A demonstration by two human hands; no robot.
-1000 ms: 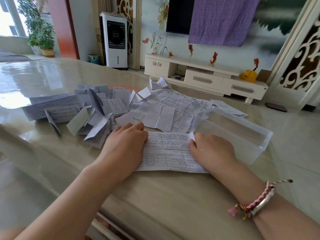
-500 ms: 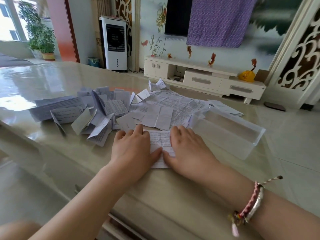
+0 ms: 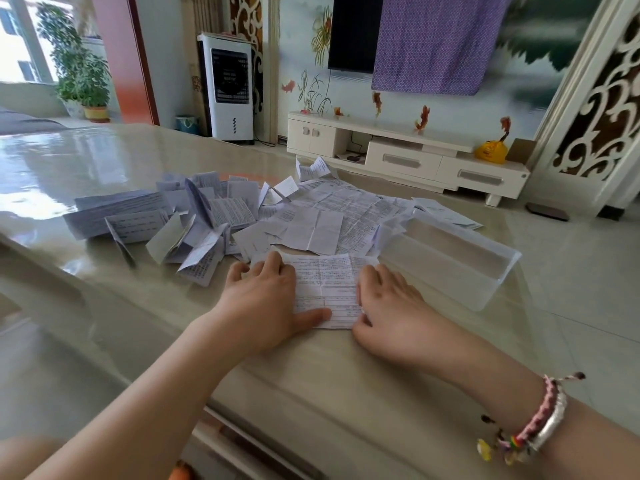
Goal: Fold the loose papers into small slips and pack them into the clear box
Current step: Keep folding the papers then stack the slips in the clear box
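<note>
Folding step in hand: the person is working one printed sheet (image 3: 325, 289) on the table (image 3: 104, 289), flattening it between both hands before it is small enough to count as a slip. A crease is showing across the sheet, so it is judged part-folded, with more folds needed.

The left hand (image 3: 266, 299) is lying flat on the sheet's left edge, fingers spread and straight, thumb reaching along the near edge; it is pressing, not gripping. The right hand (image 3: 388, 303) is pressing on the right edge, fingers loosely bent, thumb tucked at the near corner; whether it is pinching that corner cannot be told. Neither hand is lifting anything.

The clear box (image 3: 450, 261) is sitting just right of the right hand, beyond it, looking empty, so packing is judged not started. The folded slips (image 3: 194, 233) are piled beyond and left of the left hand; the loose papers (image 3: 339, 209) are lying straight beyond both hands, touching the sheet's far edge.

Next move is likely calling for one hand holding the sheet down while the other is lifting an edge over and creasing it, edges matched.
</note>
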